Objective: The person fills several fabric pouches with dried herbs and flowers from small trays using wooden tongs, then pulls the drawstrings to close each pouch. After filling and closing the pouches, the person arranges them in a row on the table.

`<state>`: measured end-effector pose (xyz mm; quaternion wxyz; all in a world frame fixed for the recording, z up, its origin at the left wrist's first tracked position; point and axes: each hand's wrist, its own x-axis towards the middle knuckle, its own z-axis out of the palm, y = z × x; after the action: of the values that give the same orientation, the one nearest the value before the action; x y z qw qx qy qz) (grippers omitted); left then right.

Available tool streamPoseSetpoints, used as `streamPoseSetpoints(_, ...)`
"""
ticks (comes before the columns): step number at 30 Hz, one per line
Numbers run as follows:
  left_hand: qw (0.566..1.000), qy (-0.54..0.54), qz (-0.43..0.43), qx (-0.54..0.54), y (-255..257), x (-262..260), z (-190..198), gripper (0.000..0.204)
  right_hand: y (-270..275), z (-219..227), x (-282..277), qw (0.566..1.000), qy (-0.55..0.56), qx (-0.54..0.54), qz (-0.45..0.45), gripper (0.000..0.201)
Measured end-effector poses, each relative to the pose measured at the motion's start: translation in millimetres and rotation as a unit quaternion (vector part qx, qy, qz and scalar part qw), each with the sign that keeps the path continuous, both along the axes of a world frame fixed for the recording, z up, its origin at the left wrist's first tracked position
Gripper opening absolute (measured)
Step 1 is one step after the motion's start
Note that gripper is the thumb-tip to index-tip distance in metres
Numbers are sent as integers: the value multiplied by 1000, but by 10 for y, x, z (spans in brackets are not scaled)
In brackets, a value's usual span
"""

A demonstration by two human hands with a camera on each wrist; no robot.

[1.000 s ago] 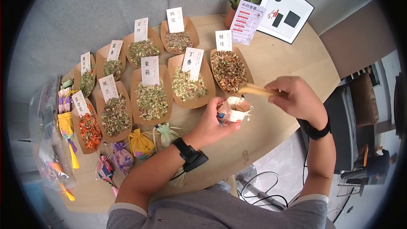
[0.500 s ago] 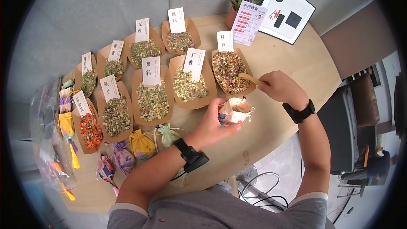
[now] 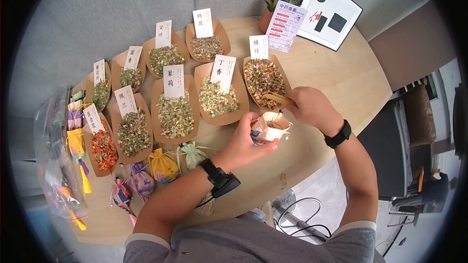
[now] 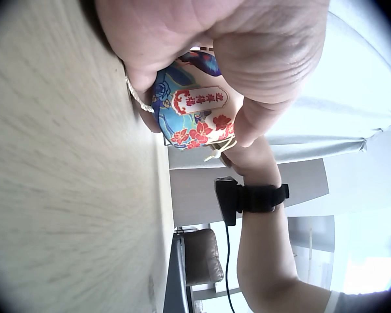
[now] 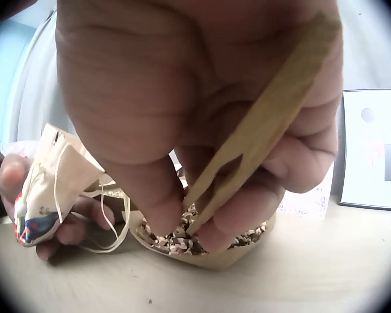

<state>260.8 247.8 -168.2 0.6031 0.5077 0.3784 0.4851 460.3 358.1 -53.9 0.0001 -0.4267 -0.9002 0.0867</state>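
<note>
My left hand point(image 3: 246, 141) holds a small cream drawstring pouch point(image 3: 269, 130) with its mouth facing up. The left wrist view shows blue and red flowers and a label on the pouch point(image 4: 199, 104), thumb and fingers round its sides. Pinched in my right hand point(image 3: 316, 109) are wooden tongs point(image 3: 278, 98). Their tips reach into the dried chopped herbs point(image 3: 263, 75) in a brown paper tray point(image 3: 276, 60), just beyond the pouch. Seen from the right wrist, the tongs point(image 5: 267, 117) slant down between thumb and fingers, tips among the brown and white bits.
Several paper trays of dried herbs with white name cards, such as the clove-card tray point(image 3: 200, 75), spread leftward. Filled pouches like the yellow one point(image 3: 163, 165) lie near my left forearm. A potted plant point(image 3: 274, 7), a lilac card point(image 3: 285, 27) and a framed picture point(image 3: 331, 12) stand behind.
My right hand has moved from beside the pouch to the herb tray, first at its right side, now its near end, the tongs dipping into the herbs. The left hand and pouch stay nearly still.
</note>
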Motion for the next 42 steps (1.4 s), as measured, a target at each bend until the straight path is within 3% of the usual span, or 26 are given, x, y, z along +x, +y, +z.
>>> streamPoseSetpoints(11, 1000, -14, 0, -5, -4, 8, -3, 76, -2, -12, 59, 998, 21, 57, -17, 14)
streamPoseSetpoints(23, 1000, -2, -2, -2, 8, -3, -17, 78, -508, 899, 107, 993, 97, -50, -53, 17)
streamPoseSetpoints(26, 1000, 6, 5, 0, 1, 4, 26, 78, -578, 861, 124, 995, 66, -71, 22, 19)
streamPoseSetpoints(28, 1000, -13, 4, 4, 1, 7, 8, 76, -537, 830, 138, 994, 77, -77, 13, 19)
streamPoseSetpoints(30, 1000, -24, 4, -2, -1, 16, -19, 76, -397, 795, 166, 992, 78, -74, -62, 19)
streamPoseSetpoints(34, 1000, -17, -5, -13, 4, 7, -2, 76, -77, 481, 197, 989, -32, -42, -140, 21)
streamPoseSetpoints(42, 1000, -9, -5, -5, 6, 3, -19, 76, 41, 208, 28, 991, -30, -88, -95, 21)
